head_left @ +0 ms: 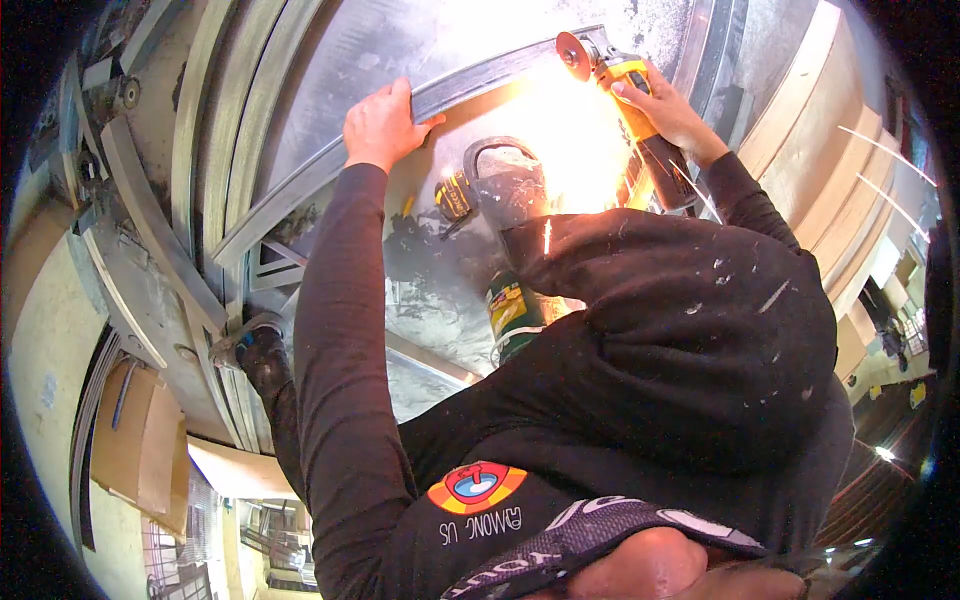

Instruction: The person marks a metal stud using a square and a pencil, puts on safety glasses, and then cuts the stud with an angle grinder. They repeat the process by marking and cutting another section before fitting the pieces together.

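Observation:
My right hand [665, 108] is wrapped round a yellow and black angle grinder [632, 85]. The grinder's reddish disc [574, 56] is at the far end of a long grey metal bar [490, 80]; glare hides whether they touch. Bright sparks [585, 145] pour from there toward my body. My left hand [385, 125] grips the bar near its middle, with the thumb stretched along its near side. The bar slants from lower left to upper right. Below it lies a yellow and black tape measure [455, 196], beside a dark curved handle-like piece [490, 148].
Long metal bars [210, 110] lie at the left, and pale planks or profiles [815, 130] at the right. A green and yellow cylinder [512, 312] is near my body. A cardboard box [135, 435] stands lower left. Sparks also streak at the far right.

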Motion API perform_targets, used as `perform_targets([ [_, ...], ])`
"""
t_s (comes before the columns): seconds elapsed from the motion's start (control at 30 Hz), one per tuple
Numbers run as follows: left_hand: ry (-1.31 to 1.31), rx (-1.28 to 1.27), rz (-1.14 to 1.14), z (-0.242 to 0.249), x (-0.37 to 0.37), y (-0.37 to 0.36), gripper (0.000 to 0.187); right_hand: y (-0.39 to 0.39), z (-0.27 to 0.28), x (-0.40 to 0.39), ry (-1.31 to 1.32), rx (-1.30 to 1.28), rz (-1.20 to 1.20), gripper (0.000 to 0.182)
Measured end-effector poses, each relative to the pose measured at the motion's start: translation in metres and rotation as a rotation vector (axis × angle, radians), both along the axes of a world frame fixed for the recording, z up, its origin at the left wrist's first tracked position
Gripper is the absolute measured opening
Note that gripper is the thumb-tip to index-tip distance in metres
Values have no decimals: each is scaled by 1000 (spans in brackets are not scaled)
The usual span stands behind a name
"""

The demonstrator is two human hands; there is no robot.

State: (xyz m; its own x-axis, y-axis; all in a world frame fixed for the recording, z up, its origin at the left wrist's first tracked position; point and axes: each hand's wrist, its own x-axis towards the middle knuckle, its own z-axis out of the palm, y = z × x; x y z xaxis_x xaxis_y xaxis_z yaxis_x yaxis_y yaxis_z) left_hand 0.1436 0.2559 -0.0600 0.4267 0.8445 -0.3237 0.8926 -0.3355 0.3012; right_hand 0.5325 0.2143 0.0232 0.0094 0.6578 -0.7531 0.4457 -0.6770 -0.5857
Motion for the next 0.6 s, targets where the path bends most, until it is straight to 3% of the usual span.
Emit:
perform_targets([
  [0.1,24,-35,18,5,2,1,61,-1,7,-10,230,33,-137,59],
  [0.33,41,-38,15,6,2,1,60,-5,4,0,75,89,3,57],
  [0.43,53,-41,11,5,3,0,60,2,4,-1,17,-31,22,53],
  [0.5,36,-17,19,5,2,0,60,3,4,1,109,-58,-34,63],
  [0.6,22,-51,24,4,2,1,60,2,14,-13,159,-50,-169,61],
])
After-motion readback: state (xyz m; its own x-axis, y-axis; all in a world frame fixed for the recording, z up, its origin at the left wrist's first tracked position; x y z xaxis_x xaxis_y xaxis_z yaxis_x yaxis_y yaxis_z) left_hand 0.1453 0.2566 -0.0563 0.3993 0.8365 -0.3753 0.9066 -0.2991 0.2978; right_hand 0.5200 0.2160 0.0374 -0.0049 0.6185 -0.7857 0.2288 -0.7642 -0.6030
